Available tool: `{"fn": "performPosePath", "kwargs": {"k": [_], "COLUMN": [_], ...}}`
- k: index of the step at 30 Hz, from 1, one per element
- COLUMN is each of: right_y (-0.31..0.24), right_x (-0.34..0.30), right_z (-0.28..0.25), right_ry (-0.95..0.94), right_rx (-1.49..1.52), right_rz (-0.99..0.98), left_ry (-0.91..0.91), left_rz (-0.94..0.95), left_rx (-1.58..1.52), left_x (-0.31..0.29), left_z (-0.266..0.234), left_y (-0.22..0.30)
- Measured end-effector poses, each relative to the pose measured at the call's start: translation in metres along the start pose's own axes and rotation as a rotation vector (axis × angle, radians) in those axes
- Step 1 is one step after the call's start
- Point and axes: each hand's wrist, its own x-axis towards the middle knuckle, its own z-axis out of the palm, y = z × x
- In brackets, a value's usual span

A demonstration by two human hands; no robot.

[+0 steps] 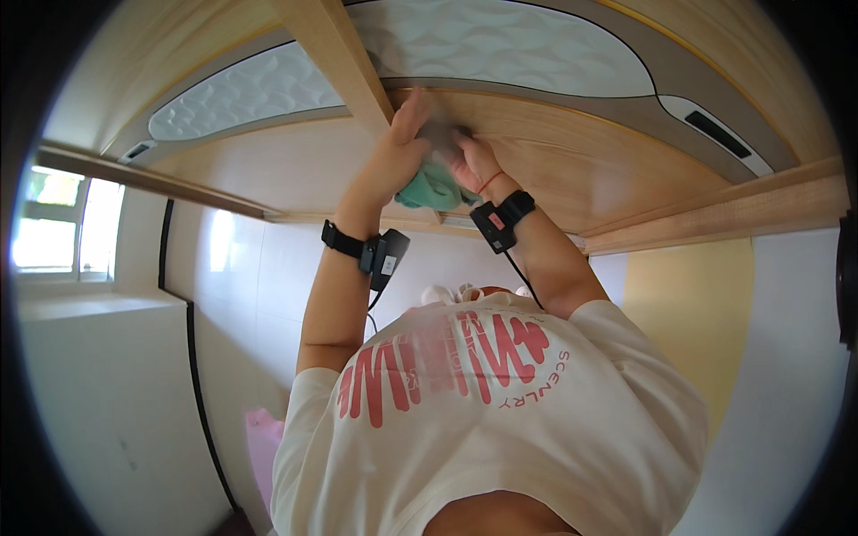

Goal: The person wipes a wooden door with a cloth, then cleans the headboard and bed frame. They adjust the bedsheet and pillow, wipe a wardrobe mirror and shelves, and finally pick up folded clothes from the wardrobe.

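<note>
My left hand (pixel 404 143) is raised beside the slanting wooden post, fingers stretched upward and somewhat blurred. Close to its right, my right hand (pixel 474 166) has its fingers curled at a bunched green cloth (pixel 435 186). The cloth hangs between my two hands, below the fingers. Just above it, a dark grey patch (pixel 441 136) is smeared by motion; whether it belongs to the cloth I cannot make out. Both hands are in front of the pale wooden panel (pixel 545 165). Each of my wrists wears a black strap with a small box.
A wooden post (pixel 335 58) crosses the panel from above. White textured inserts (pixel 509 45) with grey trim run along the top. A wooden rail (pixel 715 205) borders the right side. At the left are a bright window (pixel 67 223) and a white ledge; a pink item (pixel 264 447) shows lower left.
</note>
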Motion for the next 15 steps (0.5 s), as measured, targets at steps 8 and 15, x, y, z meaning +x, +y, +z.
{"fn": "performPosePath", "kwargs": {"k": [8, 15], "right_y": [-0.071, -0.204], "right_x": [-0.035, -0.047], "right_z": [-0.08, -0.177], "right_ry": [0.264, 0.648], "right_rx": [0.086, -0.004], "right_rz": [-0.292, -0.515], "left_ry": [0.104, 0.235], "left_rz": [-0.236, -0.343], "left_rx": [-0.087, -0.117], "left_x": [0.002, 0.021], "left_z": [0.016, 0.058], "left_y": [-0.035, -0.035]}}
